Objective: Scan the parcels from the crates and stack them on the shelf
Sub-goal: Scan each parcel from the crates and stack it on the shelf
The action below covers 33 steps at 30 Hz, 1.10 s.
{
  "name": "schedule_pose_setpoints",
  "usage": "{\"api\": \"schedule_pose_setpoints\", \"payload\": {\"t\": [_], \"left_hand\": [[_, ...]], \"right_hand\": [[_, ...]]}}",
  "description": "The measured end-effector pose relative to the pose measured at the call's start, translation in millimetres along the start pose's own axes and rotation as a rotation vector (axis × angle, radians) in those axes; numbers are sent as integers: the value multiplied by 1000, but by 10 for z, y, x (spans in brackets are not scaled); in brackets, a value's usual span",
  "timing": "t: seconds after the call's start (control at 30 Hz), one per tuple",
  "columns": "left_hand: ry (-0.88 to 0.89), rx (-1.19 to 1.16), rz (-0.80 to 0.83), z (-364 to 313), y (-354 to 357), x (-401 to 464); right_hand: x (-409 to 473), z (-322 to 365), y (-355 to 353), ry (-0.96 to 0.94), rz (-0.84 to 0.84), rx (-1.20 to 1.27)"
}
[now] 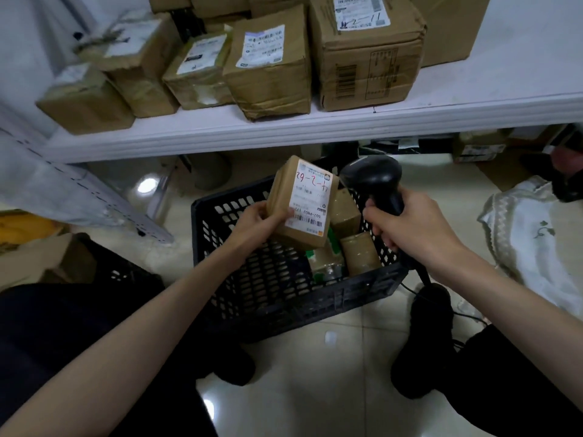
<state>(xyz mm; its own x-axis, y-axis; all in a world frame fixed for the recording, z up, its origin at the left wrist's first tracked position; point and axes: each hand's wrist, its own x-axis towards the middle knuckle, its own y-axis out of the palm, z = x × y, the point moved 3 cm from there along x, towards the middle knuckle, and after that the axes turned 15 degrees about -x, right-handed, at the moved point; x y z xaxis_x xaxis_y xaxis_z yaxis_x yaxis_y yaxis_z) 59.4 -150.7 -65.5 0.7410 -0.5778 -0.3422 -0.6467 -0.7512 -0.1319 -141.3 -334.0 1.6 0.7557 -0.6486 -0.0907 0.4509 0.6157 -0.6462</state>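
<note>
Head view, looking down over a black crate [284,298] on a glossy tiled floor [347,389]. The left hand [252,220] grips a small brown parcel [301,201] above the crate, fingers curled round its near-left edge, the white label [310,200] with its barcode turned up. The right hand [407,223] is clenched round the handle of a black scanner [373,181], whose head sits just right of the parcel and leans toward the label. The step in hand appears to be the scan itself; whether the barcode has registered cannot be told. Next, by judgement, the parcel must be lifted to the white shelf [315,130] at the far side, where bare board lies to the right of the boxes [271,67] standing there. A few more parcels [359,253] lie in the right part of the crate. A second dark crate [126,272] stands near left, a pale cloth [536,234] lies at right, and more cartons sit under the shelf.
</note>
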Motion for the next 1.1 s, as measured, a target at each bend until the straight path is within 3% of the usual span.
{"api": "schedule_pose_setpoints", "payload": {"t": [0.27,0.5,0.67,1.1], "left_hand": [[136,-109,-101,-574,-572,-483],[65,-332,-153,-397,-608,-431],[94,-379,-163,-313,-658,-390],[158,-404,-247,-274,-751,-326]], "right_hand": [[-235,314,-5,-94,36,63],[-487,600,112,-119,102,154],[-619,712,302,-105,197,231],[-680,788,480,-108,279,147]]}}
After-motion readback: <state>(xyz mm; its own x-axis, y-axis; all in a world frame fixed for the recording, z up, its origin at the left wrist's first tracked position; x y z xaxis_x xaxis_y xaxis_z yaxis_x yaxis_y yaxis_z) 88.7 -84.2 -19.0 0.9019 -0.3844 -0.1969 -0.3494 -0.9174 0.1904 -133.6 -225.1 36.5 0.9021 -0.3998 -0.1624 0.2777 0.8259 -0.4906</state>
